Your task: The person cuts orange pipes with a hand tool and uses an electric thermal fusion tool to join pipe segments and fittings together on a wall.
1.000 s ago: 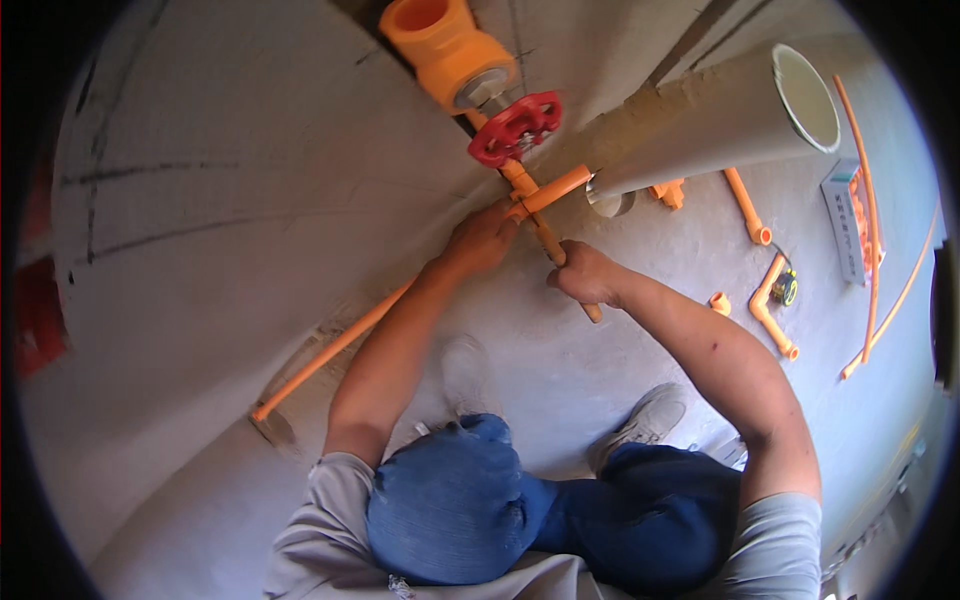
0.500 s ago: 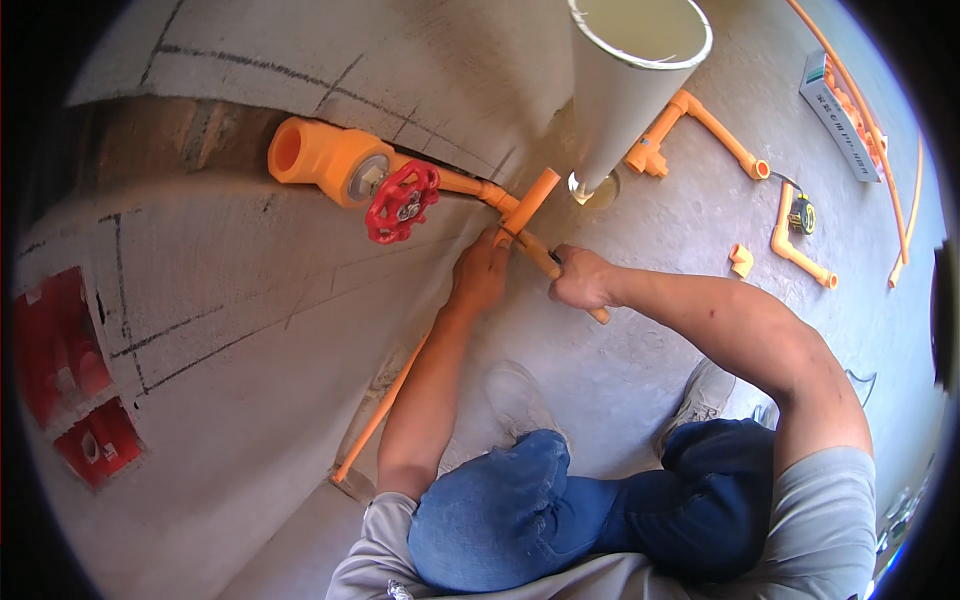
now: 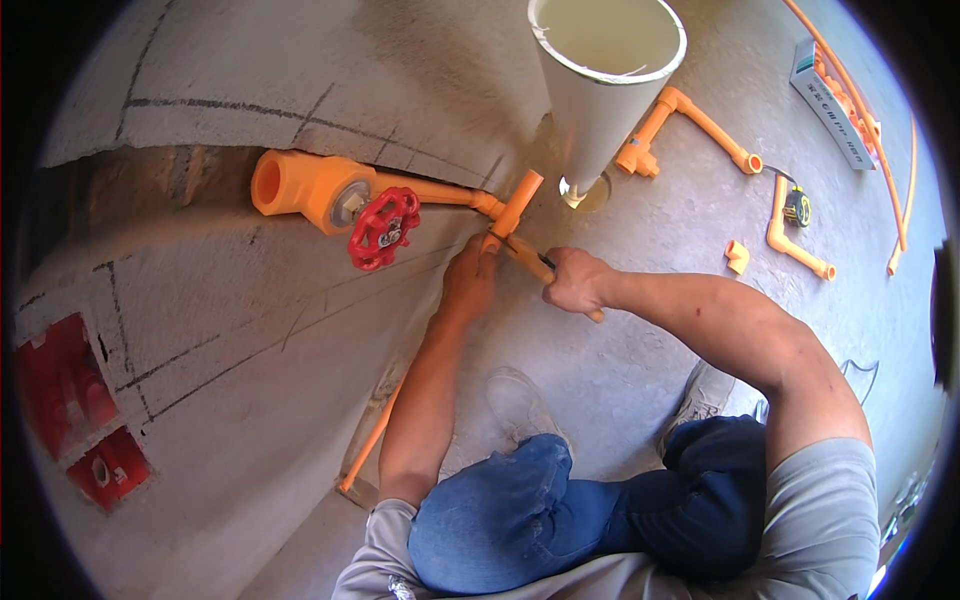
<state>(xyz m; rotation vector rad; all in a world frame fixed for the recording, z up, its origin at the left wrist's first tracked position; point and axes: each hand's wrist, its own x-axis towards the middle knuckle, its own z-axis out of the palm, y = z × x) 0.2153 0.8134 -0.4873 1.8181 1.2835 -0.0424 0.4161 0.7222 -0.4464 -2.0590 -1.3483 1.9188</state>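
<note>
A short upright orange pipe (image 3: 519, 200) stands at the foot of the wall, joined to the orange pipe run in the wall slot. My left hand (image 3: 468, 282) is closed round its lower end. My right hand (image 3: 580, 280) grips the handles of an orange pipe cutter (image 3: 530, 262), whose head meets the pipe just above my left fingers. The jaws are too small to make out clearly. Left of the pipe, a red valve handwheel (image 3: 384, 229) sticks out from an orange valve body (image 3: 308, 190).
A wide white drain pipe (image 3: 600, 95) rises close beyond my hands. On the floor at right lie an orange pipe assembly (image 3: 715, 130), an elbow (image 3: 737, 257), a tape measure (image 3: 797, 207) and a box of fittings (image 3: 832, 108). Red boxes (image 3: 68, 385) sit in the left wall.
The view has shifted slightly, so the wall, valve and white pipe sit a little differently. Both hands keep their grips; the right hand has drawn slightly closer to the left.
</note>
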